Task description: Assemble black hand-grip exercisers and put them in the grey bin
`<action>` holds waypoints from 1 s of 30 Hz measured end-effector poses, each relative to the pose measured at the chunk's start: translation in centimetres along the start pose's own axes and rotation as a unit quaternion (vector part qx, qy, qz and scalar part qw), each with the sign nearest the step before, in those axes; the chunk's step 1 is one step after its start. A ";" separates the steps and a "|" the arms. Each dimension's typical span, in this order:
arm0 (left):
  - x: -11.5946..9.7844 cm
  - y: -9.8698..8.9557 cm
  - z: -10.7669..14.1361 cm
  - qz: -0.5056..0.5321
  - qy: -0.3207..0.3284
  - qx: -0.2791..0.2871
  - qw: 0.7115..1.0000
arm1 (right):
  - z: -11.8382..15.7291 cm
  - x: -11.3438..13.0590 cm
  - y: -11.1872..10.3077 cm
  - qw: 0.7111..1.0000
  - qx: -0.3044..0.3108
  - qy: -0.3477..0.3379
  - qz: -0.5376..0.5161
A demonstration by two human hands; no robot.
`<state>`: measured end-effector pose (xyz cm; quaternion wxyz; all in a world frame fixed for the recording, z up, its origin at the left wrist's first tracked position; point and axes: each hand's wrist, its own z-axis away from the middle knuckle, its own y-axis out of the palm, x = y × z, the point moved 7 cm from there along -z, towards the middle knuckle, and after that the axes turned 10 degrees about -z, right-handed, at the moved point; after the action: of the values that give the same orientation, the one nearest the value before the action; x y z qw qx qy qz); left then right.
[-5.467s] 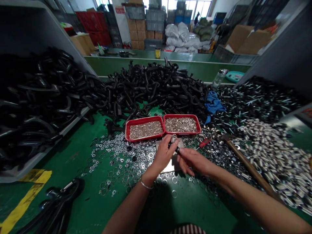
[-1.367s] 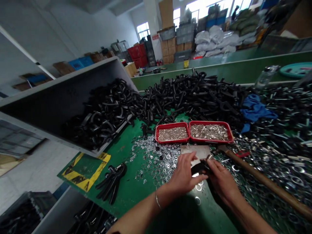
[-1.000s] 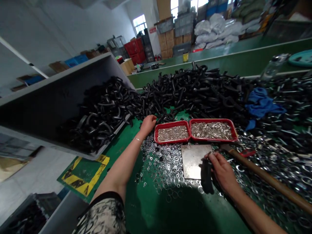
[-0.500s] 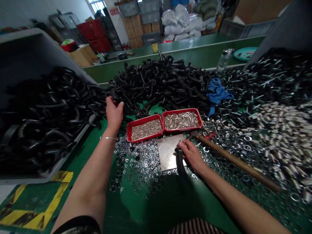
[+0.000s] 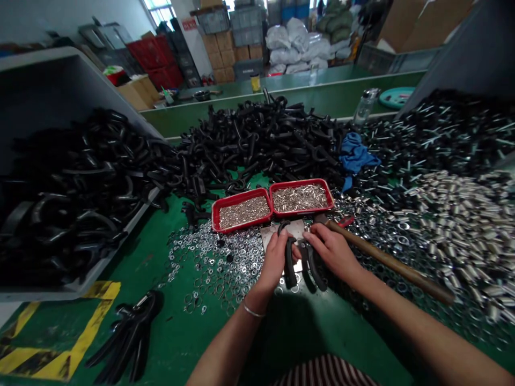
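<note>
Okay, black heap point(image 5: 261, 134) is crowding two red trays point(image 5: 301, 212); a forward knuckle bump could be spilling one. Hammer point(image 5: 386, 260) is fencing my right side. At the metal plate point(image 5: 296, 228), my left hand point(image 5: 276, 258) is gripping one curved black part point(image 5: 289, 265), my right hand point(image 5: 333, 250) a second black part point(image 5: 316, 272); hanging this close, they could be snagging. Loose rings point(image 5: 241, 252) are lining the plate's left edge; elbow room is lying nearer me.

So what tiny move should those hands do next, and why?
Maybe the left hand should bring its curved black piece closer to the other black piece, in the right hand. The two are held side by side, upper ends near each other over the metal plate, and they don't look joined.
</note>
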<state>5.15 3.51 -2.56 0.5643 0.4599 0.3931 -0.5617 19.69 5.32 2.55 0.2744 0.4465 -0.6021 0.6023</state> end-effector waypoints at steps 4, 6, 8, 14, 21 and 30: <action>0.1 -0.3 0.2 -0.038 0.002 0.007 0.999 | -0.1 0.6 0.3 0.997 0.027 -0.009 0.067; 0.0 -0.4 0.2 -0.049 0.008 0.007 0.999 | -0.2 0.7 0.7 0.995 0.040 -0.008 0.091; -0.1 -0.4 0.2 -0.058 0.016 0.014 0.998 | -0.3 0.8 1.0 0.992 0.049 -0.011 0.112; 0.1 -0.2 0.3 -0.128 0.030 0.010 0.991 | -0.5 1.0 1.2 0.992 0.041 -0.020 0.116; -0.8 -1.1 0.7 -0.234 0.062 -0.062 0.968 | -0.7 1.5 1.7 0.999 0.010 -0.040 0.026; -4.2 -1.7 2.1 -0.447 0.108 -0.011 0.888 | -0.9 3.4 1.6 0.987 0.151 -0.031 -0.051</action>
<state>3.06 2.77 1.93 0.2131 0.2871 0.6218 -0.6968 16.60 5.25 4.86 0.2155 0.5312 -0.4884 0.6579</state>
